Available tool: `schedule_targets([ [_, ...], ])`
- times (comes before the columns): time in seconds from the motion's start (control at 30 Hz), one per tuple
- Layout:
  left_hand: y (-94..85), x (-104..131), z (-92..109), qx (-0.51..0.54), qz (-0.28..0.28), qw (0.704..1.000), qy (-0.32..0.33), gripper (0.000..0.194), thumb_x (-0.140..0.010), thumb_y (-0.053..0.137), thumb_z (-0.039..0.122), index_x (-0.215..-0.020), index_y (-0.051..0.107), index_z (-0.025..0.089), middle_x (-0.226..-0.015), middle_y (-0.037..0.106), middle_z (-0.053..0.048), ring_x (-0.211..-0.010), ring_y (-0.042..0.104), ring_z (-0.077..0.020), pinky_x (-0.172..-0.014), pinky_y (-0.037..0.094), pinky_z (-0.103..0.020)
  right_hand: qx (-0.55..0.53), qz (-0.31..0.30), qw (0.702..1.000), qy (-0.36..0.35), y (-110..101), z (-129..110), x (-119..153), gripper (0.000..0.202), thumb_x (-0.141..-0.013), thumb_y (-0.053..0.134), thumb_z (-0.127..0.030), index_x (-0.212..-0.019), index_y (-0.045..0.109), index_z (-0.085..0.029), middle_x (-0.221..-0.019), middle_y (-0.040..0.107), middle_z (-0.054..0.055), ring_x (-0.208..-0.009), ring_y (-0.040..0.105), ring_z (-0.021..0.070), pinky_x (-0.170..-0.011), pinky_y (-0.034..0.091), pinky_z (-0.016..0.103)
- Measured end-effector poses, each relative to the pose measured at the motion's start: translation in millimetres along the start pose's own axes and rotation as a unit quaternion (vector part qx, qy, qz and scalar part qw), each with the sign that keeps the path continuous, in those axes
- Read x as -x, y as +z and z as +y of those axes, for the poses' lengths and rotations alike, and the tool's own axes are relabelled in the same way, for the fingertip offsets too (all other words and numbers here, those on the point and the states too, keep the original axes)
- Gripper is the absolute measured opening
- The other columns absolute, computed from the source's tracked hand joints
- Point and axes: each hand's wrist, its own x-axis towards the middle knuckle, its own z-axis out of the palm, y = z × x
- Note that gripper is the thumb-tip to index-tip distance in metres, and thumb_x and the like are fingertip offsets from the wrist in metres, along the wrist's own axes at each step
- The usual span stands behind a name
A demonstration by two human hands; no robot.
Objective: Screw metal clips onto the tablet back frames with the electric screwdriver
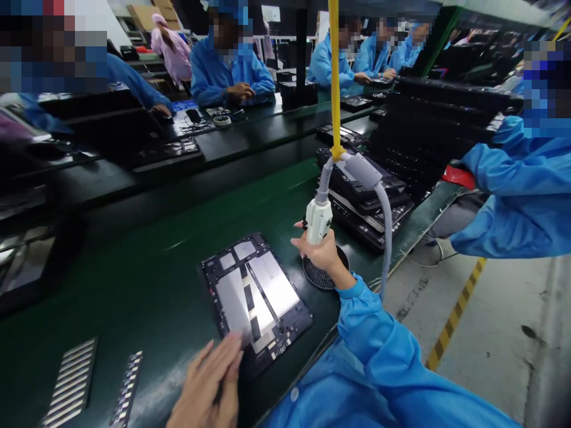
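Observation:
A tablet-like device (pixel 259 297) with its silver inner plates and circuit parts exposed lies on the dark green bench (pixel 147 273). At its lower left corner is my left hand (pixel 209 380), fingers stretched out and fairly close together, with nothing seen in it. My right hand (pixel 323 249) is wrapped round a white handheld tool (pixel 318 220), which hangs from a yellow strap (pixel 335 77) and joins a grey hose (pixel 386 238). Behind that hand is a round black mesh dish (pixel 328 279), partly covered by it, just right of the device.
Black devices are stacked (pixel 366 196) beyond the tool. Two striped component strips (pixel 71 380) (pixel 127 386) lie at the lower left. Across the bench sit several people in blue, and another person's blue sleeve (pixel 513 172) is at right.

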Motion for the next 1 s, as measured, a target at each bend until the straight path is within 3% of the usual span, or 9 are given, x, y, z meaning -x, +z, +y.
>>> schedule_targets([
  [0.07, -8.8, -11.1, -12.7, -0.023, 0.025, 0.998, -0.050, 0.021, -0.087, 0.056, 0.037, -0.102, 0.070, 0.039, -0.108, 0.070, 0.000, -0.085, 0.069, -0.0245, -0.060, 0.060, -0.039, 0.006, -0.010, 1.000, -0.004, -0.6, -1.0, 1.2, 0.023, -0.068, 0.073, -0.027, -0.087, 0.065, -0.017, -0.043, 0.054, -0.007, -0.038, 0.051, 0.0122, -0.044, 0.045, 0.027],
  [0.17, -15.6, -24.9, -35.3, 0.015, 0.017, 0.986, -0.164, 0.024, -0.081, 0.059, 0.049, -0.084, 0.073, 0.030, -0.089, 0.071, -0.003, -0.075, 0.068, -0.0233, -0.055, 0.058, -0.034, 0.008, 0.011, 1.000, -0.028, 1.6, -11.1, 4.8, 0.028, -0.069, 0.074, -0.024, -0.094, 0.066, -0.016, -0.046, 0.055, -0.008, -0.037, 0.050, 0.0106, -0.044, 0.045, 0.027],
  [0.27, -13.1, -36.5, -53.0, 0.158, -0.012, 0.939, -0.305, 0.035, -0.068, 0.072, 0.054, -0.079, 0.069, 0.020, -0.071, 0.071, -0.003, -0.064, 0.068, -0.0199, -0.059, 0.058, -0.031, -0.006, 0.039, 0.996, -0.078, 12.1, -29.3, 7.8, 0.020, -0.072, 0.074, -0.023, -0.089, 0.065, -0.017, -0.047, 0.055, -0.007, -0.040, 0.052, 0.0112, -0.048, 0.047, 0.029],
  [0.33, -7.5, -45.7, -59.1, 0.231, -0.036, 0.906, -0.353, 0.039, -0.063, 0.076, 0.053, -0.076, 0.067, 0.017, -0.066, 0.070, -0.004, -0.060, 0.067, -0.0180, -0.058, 0.057, -0.028, -0.033, 0.010, 0.995, -0.093, 24.9, -42.6, 11.3, 0.025, -0.074, 0.073, -0.024, -0.097, 0.063, -0.017, -0.047, 0.054, -0.008, -0.039, 0.052, 0.0116, -0.048, 0.048, 0.029],
  [0.4, -0.5, -56.0, -60.9, 0.256, -0.077, 0.895, -0.356, 0.037, -0.066, 0.073, 0.051, -0.075, 0.068, 0.015, -0.064, 0.070, -0.005, -0.059, 0.067, -0.0173, -0.056, 0.055, -0.027, -0.056, -0.043, 0.994, -0.088, 40.9, -53.9, 17.2, 0.036, -0.076, 0.073, -0.025, -0.108, 0.060, -0.018, -0.047, 0.055, -0.009, -0.038, 0.051, 0.0114, -0.046, 0.048, 0.029],
  [0.47, 6.7, -66.1, -61.4, 0.240, -0.091, 0.907, -0.333, 0.034, -0.069, 0.069, 0.049, -0.074, 0.069, 0.016, -0.063, 0.070, -0.005, -0.058, 0.065, -0.0171, -0.054, 0.052, -0.027, -0.063, -0.089, 0.991, -0.079, 57.8, -61.6, 24.2, 0.039, -0.076, 0.072, -0.027, -0.112, 0.059, -0.018, -0.049, 0.056, -0.009, -0.039, 0.052, 0.0113, -0.046, 0.048, 0.029],
  [0.6, 18.7, -80.4, -67.3, 0.194, -0.052, 0.934, -0.294, 0.025, -0.068, 0.067, 0.042, -0.069, 0.069, 0.017, -0.070, 0.071, -0.005, -0.063, 0.063, -0.0167, -0.061, 0.050, -0.028, -0.067, -0.147, 0.984, -0.069, 88.0, -68.1, 35.0, 0.035, -0.076, 0.072, -0.027, -0.108, 0.060, -0.018, -0.050, 0.056, -0.008, -0.041, 0.051, 0.0112, -0.049, 0.051, 0.029],
  [0.7, 22.6, -86.1, -73.6, 0.193, -0.046, 0.936, -0.291, 0.021, -0.068, 0.066, 0.038, -0.069, 0.069, 0.017, -0.071, 0.070, -0.004, -0.065, 0.061, -0.0159, -0.063, 0.048, -0.028, -0.075, -0.169, 0.981, -0.058, 109.8, -68.5, 39.4, 0.017, -0.076, 0.070, -0.025, -0.091, 0.063, -0.020, -0.049, 0.055, -0.006, -0.042, 0.050, 0.0114, -0.050, 0.051, 0.030],
  [1.0, 14.3, -100.5, -81.3, 0.291, -0.166, 0.891, -0.306, 0.027, -0.064, 0.068, 0.042, -0.065, 0.065, 0.016, -0.061, 0.064, -0.002, -0.054, 0.052, -0.0119, -0.048, 0.043, -0.022, -0.082, -0.215, 0.973, 0.010, 162.5, -45.8, 38.6, 0.014, -0.070, 0.072, -0.026, -0.080, 0.064, -0.019, -0.053, 0.054, -0.004, -0.054, 0.056, 0.0142, -0.057, 0.052, 0.031],
])
